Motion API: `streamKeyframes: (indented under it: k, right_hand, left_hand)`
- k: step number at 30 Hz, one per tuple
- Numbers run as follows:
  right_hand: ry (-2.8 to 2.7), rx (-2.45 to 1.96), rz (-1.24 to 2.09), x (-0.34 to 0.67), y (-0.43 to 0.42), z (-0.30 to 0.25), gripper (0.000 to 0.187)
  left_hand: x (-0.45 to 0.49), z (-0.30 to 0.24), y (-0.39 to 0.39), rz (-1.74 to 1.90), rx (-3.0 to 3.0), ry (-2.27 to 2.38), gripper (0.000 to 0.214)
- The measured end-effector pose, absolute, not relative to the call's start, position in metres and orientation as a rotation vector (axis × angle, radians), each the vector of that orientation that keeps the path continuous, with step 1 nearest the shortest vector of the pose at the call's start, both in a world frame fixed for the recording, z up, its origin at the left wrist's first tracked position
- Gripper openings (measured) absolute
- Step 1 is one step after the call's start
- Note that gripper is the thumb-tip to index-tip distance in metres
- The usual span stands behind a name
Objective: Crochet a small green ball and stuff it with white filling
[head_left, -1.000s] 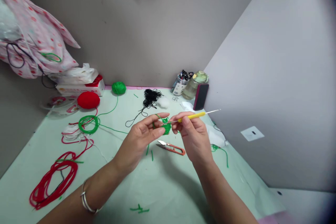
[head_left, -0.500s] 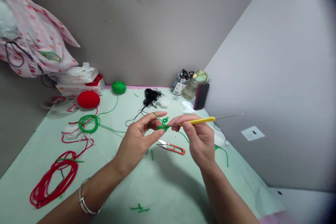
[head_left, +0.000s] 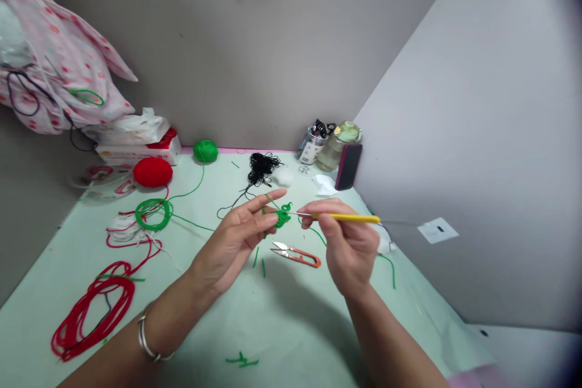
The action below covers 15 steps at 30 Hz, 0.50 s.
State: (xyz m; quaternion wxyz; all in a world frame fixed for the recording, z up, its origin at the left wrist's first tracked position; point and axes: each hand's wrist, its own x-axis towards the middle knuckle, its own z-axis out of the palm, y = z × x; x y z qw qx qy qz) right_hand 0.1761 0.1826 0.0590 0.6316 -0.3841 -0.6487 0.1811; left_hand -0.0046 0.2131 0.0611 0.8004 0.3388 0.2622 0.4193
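My left hand [head_left: 240,230] pinches a small green crochet piece [head_left: 282,217] between thumb and fingers, with green yarn running over the raised index finger. In my right hand [head_left: 348,242] is a crochet hook [head_left: 352,218] with a yellow handle, gripped like a pen. Its thin metal tip points left and reaches the upper edge of the green piece; whether it sits in a loop is too small to tell. Below the hands, orange-handled thread snips [head_left: 297,254] lie on the table. A green yarn strand leads left from my left hand towards a green coil [head_left: 153,214].
A green yarn ball [head_left: 206,151], a red yarn ball [head_left: 153,172] and a red yarn coil [head_left: 93,309] lie at left. Black yarn [head_left: 264,167] is at the back. A pen holder [head_left: 313,144], a bottle [head_left: 334,148] and a phone [head_left: 349,167] stand near the right wall.
My right hand has shifted slightly right, and the hook has levelled and drawn back from the piece. My left thumb has moved up, showing more of the green crochet piece.
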Motion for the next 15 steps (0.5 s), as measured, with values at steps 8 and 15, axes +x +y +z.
streamKeyframes:
  k: [8,15]
  right_hand:
    - [-1.444,-0.859,0.716,0.1695,0.1859,0.0605,0.018]
    - [-1.354,-0.791,0.823,0.1716,0.1850,0.0626,0.018]
  left_hand:
    - [0.0012,0.0625,0.2053,0.977,0.892,0.596,0.035]
    - [-0.0035,0.0615,0.2111,0.913,0.813,0.547,0.053]
